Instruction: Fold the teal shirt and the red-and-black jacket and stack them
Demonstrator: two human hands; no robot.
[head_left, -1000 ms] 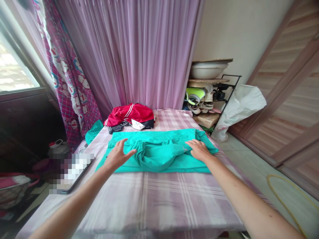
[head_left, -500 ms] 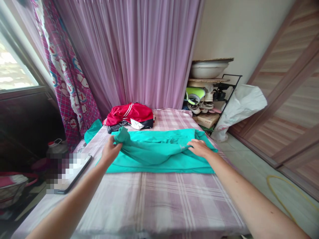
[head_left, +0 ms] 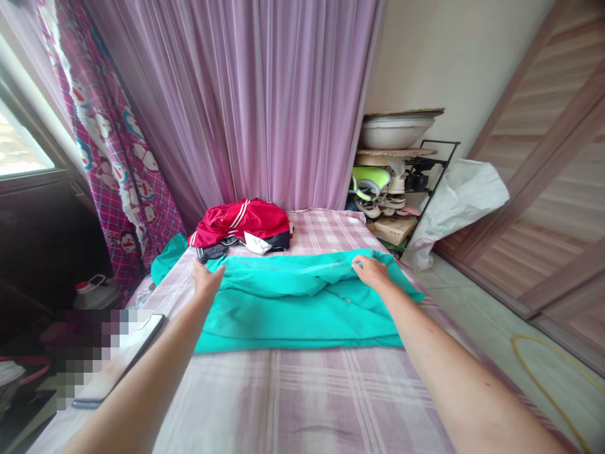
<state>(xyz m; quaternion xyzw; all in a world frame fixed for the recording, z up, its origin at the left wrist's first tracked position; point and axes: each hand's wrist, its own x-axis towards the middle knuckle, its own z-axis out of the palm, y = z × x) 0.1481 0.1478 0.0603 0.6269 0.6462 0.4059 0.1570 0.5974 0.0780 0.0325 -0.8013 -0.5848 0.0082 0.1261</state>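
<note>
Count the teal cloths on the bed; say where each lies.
2. A large teal cloth lies under the right hand, near the left hand; a smaller teal piece lies at the far left edge of the bed. Others may hide under the red garment.

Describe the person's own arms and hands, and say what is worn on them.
Both arms are bare: the left forearm and right forearm show no sleeve, watch or bracelet. The left hand and right hand wear no gloves, and no ring can be made out on the fingers.
</note>
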